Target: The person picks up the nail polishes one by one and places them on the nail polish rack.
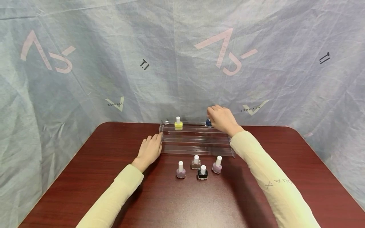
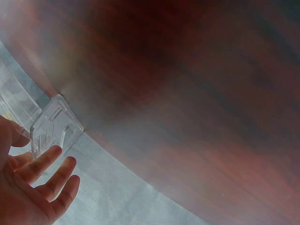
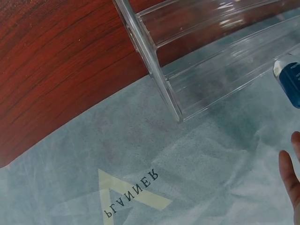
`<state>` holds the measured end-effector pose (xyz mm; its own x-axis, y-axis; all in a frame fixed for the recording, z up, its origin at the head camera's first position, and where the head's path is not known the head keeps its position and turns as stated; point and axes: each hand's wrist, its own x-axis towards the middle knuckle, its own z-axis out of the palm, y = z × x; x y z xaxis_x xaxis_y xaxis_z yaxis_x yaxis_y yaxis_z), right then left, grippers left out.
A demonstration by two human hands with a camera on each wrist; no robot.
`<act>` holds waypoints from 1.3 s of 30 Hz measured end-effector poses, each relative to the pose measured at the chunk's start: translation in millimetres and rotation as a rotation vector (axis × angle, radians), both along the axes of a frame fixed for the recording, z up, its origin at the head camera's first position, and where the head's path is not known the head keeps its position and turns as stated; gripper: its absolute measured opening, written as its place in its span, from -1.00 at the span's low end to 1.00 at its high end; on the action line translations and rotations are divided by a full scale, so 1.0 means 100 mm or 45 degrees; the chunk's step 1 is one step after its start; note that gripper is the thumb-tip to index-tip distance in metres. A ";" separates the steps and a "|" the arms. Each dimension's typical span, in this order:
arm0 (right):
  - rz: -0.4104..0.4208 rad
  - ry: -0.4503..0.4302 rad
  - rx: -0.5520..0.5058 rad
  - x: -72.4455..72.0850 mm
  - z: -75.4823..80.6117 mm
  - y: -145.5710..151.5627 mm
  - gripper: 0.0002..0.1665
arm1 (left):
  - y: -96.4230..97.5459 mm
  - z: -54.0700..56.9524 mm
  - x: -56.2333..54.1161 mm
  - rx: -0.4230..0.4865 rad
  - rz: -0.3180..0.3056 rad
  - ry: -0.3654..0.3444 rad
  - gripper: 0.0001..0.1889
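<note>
A clear stepped rack (image 1: 196, 150) stands toward the back of the table. My left hand (image 1: 149, 148) is at its left end; in the left wrist view, the thumb and index finger pinch the clear side panel (image 2: 56, 124) while the other fingers extend. At the right end of the top tier, my right hand (image 1: 223, 118) holds a blue nail polish bottle (image 1: 209, 123) by its upper part, the cap mostly hidden by the fingers. The bottle's blue body (image 3: 291, 82) shows in the right wrist view. A yellow nail polish bottle (image 1: 178, 125) stands on the same tier, toward the left.
In front of the rack stand two mauve bottles (image 1: 181, 173) (image 1: 217, 167), a brownish clear one (image 1: 195, 164) and a black one (image 1: 202, 174), all white-capped. A grey printed cloth (image 1: 176, 63) hangs behind the dark red wooden table (image 1: 159, 202).
</note>
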<state>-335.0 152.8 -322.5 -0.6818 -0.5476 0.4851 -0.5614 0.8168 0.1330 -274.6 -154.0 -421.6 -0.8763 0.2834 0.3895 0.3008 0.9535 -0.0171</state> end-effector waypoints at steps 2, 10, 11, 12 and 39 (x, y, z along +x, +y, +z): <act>-0.008 -0.007 0.003 0.00 -0.01 0.00 -0.91 | 0.00 0.00 0.00 0.004 0.000 -0.003 -0.53; -0.039 -0.027 0.043 0.00 -0.07 0.01 -0.88 | 0.01 -0.01 0.01 0.004 -0.001 -0.008 -0.53; -0.043 -0.031 0.043 0.00 -0.08 0.01 -0.88 | 0.01 -0.01 0.01 0.003 0.000 -0.008 -0.53; -0.046 -0.032 0.042 0.00 -0.08 0.01 -0.88 | 0.01 -0.01 0.01 0.001 0.001 -0.009 -0.53; -0.067 -0.027 0.031 -0.03 -0.18 0.00 -0.88 | 0.01 0.03 0.02 -0.002 0.001 -0.004 -0.53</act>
